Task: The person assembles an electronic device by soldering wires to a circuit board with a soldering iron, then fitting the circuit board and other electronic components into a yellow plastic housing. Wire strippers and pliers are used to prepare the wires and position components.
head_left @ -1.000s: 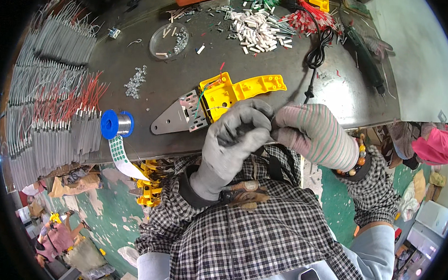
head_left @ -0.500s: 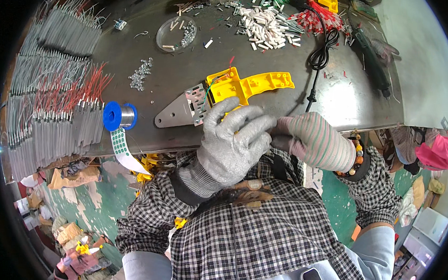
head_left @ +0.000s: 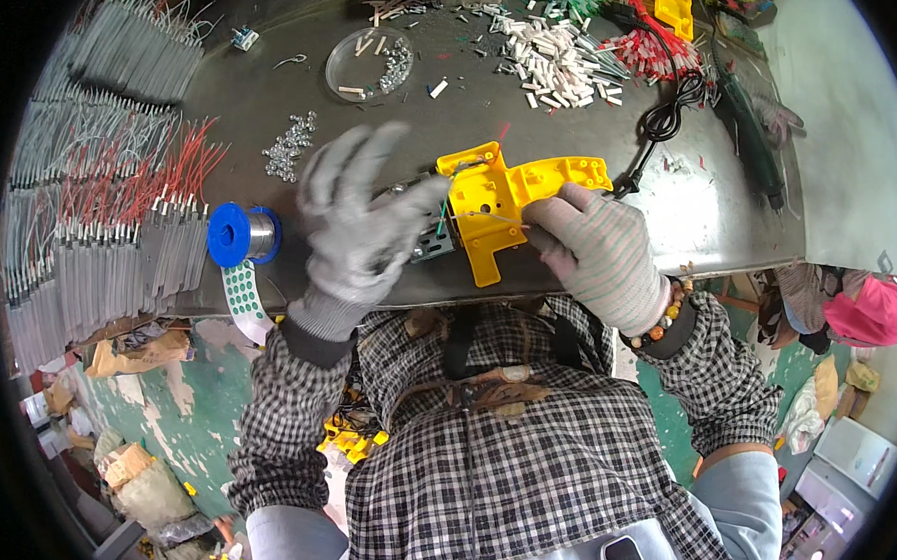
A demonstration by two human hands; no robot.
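Observation:
A yellow plastic housing half (head_left: 487,207) with a handle lies on the bench, its hollow side up. Attached at its left is a perforated metal plate (head_left: 432,241), mostly hidden under my left hand. A short green wire (head_left: 442,218) shows at the joint. My left hand (head_left: 361,216), in a grey glove and blurred by motion, hovers over the plate with fingers spread and nothing visible in them. My right hand (head_left: 600,242), in a striped glove, rests at the handle's base. Its fingertips pinch what looks like a thin pale wire (head_left: 499,217) running across the housing.
Left are rows of grey strips with red and white leads (head_left: 121,226), and a blue solder spool (head_left: 232,234). Small metal parts (head_left: 290,148), a round dish (head_left: 332,72) and white sleeves (head_left: 553,59) lie farther back. A black cable (head_left: 666,119) and green tool (head_left: 750,133) are right.
My left hand has moved left, off the housing, and its fingers have spread. My right hand has come left onto the housing, which has shifted slightly right and turned.

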